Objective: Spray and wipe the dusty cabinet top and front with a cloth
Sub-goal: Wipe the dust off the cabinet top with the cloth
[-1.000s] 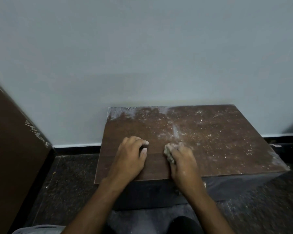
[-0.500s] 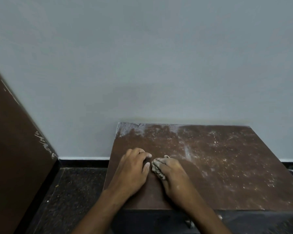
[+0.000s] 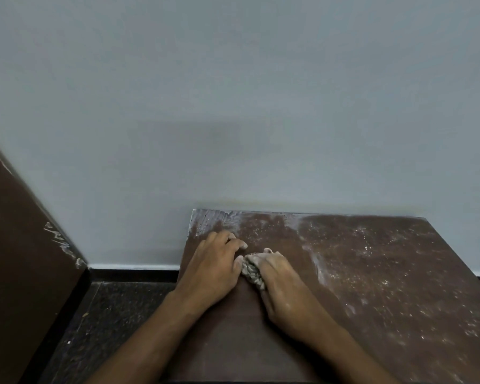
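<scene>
With the cloth bunched in the closed right hand and the left hand laid open on the cabinet top, dust could be only smeared, because the cloth looks loaded.

The cabinet top was dark reddish brown, speckled and streaked with white dust on its right and far parts, plain brown near the left. The bunched cloth was grey-beige. The right hand carried a pale dusting. The wall was flat grey-blue, the floor black with fine specks.
</scene>
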`<action>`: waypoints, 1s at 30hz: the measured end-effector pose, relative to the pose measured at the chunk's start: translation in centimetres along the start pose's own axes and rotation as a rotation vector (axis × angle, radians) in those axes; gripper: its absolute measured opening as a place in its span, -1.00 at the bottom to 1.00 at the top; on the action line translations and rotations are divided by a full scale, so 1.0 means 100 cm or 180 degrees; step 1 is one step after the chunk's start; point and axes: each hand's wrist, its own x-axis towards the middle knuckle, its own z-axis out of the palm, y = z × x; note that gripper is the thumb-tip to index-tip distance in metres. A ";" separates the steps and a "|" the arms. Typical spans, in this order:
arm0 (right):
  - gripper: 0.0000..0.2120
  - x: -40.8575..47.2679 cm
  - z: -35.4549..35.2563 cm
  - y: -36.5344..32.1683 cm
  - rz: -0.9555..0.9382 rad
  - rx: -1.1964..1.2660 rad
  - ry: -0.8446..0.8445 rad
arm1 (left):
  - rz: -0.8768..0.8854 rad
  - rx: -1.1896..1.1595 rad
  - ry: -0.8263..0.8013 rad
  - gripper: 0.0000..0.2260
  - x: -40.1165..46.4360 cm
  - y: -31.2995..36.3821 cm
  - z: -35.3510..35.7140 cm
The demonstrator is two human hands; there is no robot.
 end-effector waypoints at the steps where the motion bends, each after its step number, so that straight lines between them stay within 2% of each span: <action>1: -0.66 0.006 0.000 0.009 -0.0042 -0.0127 0.0044 | 0.0028 0.0018 -0.0014 -0.74 0.002 0.000 0.001; 3: -0.67 0.032 0.003 0.037 0.0174 -0.0369 0.0180 | 0.0059 0.0005 -0.0006 -0.75 0.005 0.000 0.003; 6: -0.72 0.072 0.008 0.055 0.0948 -0.0449 0.0320 | -0.0023 -0.0035 0.0002 -0.73 0.011 0.001 0.003; 7: -0.72 0.076 0.012 0.051 0.0958 -0.0444 0.0320 | -0.0051 -0.0014 0.0008 -0.73 0.014 0.000 0.004; 11: -0.69 0.061 0.018 0.028 0.0263 -0.0204 0.0011 | -0.0191 -0.0019 0.0126 -0.87 0.023 -0.006 0.004; 13: -0.72 0.071 0.014 0.039 0.0391 -0.0241 0.0048 | -0.0233 -0.0045 0.0173 -0.86 0.025 -0.010 0.004; 17: -0.79 0.101 0.016 0.050 0.1025 -0.0548 0.0187 | -0.0244 -0.0041 0.0141 -0.83 0.024 -0.015 0.001; 22: -0.71 0.070 0.016 0.029 0.0261 -0.0204 -0.0044 | -0.0235 -0.0127 0.0228 -0.84 0.015 -0.024 0.000; 25: -0.73 0.074 0.010 0.037 0.0122 -0.0279 -0.0115 | -0.0246 -0.0341 0.0494 -0.81 0.008 -0.026 -0.002; 30: -0.75 0.122 0.026 0.052 0.0840 -0.0583 0.0240 | -0.0454 -0.0362 0.0667 -0.77 -0.001 -0.031 -0.011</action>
